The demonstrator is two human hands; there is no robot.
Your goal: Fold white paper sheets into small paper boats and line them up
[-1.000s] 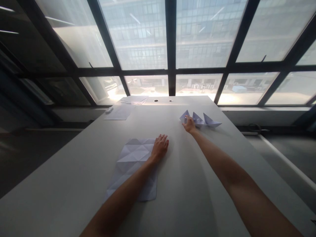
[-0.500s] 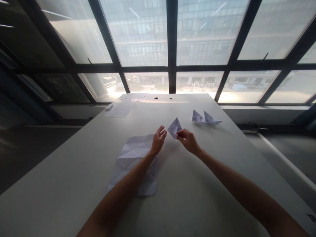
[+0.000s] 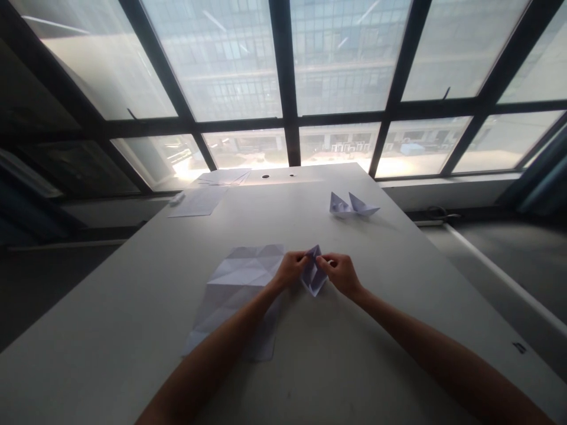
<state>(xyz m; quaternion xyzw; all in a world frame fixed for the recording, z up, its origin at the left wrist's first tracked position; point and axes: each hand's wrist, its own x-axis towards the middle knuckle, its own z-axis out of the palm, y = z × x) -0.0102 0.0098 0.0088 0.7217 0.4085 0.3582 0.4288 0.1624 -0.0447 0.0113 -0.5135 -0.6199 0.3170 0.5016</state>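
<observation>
A small folded white paper piece (image 3: 314, 280), diamond-shaped with an opening along its middle, is held between both hands above the table. My left hand (image 3: 290, 268) pinches its left edge, and my right hand (image 3: 342, 273) pinches the right edge. Beneath and beside my left forearm lies a creased, unfolded paper sheet (image 3: 241, 276), partly hidden by the arm. Farther off to the right stands a folded paper boat (image 3: 353, 206) with two raised points.
The white table (image 3: 146, 301) narrows toward large windows. At its far left lie flat paper sheets (image 3: 199, 202) and a small white object (image 3: 176, 199) I cannot make out. Two round holes sit near the far edge. A dark mark (image 3: 519, 347) shows at the right edge.
My left hand has gone from spread fingers beside the folded paper to gripping it. Both hands and the paper have come nearer to me, and the paper has turned. The view has shifted right.
</observation>
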